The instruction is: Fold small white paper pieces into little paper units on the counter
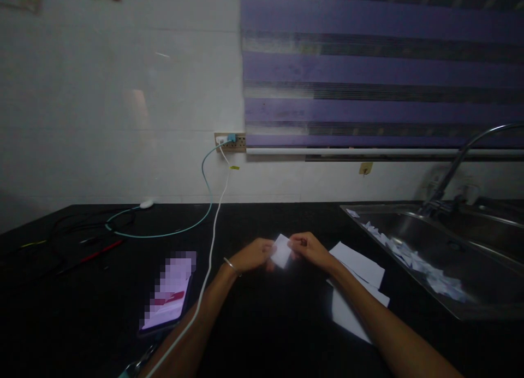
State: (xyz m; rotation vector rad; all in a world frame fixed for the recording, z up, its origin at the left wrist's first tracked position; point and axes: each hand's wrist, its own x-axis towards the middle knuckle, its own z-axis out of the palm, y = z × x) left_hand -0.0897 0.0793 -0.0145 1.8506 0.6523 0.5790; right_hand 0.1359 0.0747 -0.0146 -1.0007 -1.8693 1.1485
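Between my two hands, just above the black countertop [262, 323], is a small white paper square [281, 251], turned so its corners point up and down. My left hand [256, 255], with a bracelet at the wrist, pinches its left corner. The right corner is gripped between the thumb and fingers of my right hand [309, 249]. Whether the paper has folded layers is too small to tell. Loose white paper sheets [360, 263] lie on the counter beside and under my right forearm, which hides part of them.
A lit phone [170, 293] lies left of my left forearm. A white cable [213, 236] runs from the wall socket [230, 142] across that forearm. On the right, folded paper pieces [413, 260] line the rim of a steel sink [454, 312] with a faucet [450, 173].
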